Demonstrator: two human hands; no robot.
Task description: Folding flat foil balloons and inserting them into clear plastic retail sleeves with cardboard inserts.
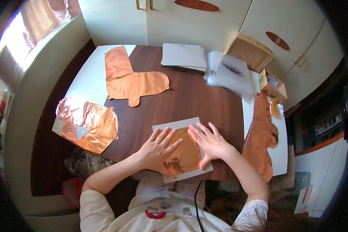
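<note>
Near the table's front edge lies a folded copper-coloured foil balloon (185, 150), roughly square, on a white card (170, 124). My left hand (158, 150) rests flat over the foil's left side with its fingers spread. On the right edge of the foil and the card lies my right hand (212, 144), fingers stretched out and thumb pointing toward me. Neither hand grips anything. Three flat, uninflated foil balloons lie around: an angular one (123, 79) at the far left, one with a small hole (98, 121) at the near left, and a long wavy one (259, 143) at the right.
Behind my hands are a stack of white cards (183, 56) and a pile of clear plastic sleeves (232, 75). A brown cardboard box (250, 52) and a smaller open box (273, 85) stand at the back right. White cabinets (201, 25) border the brown table (143, 116).
</note>
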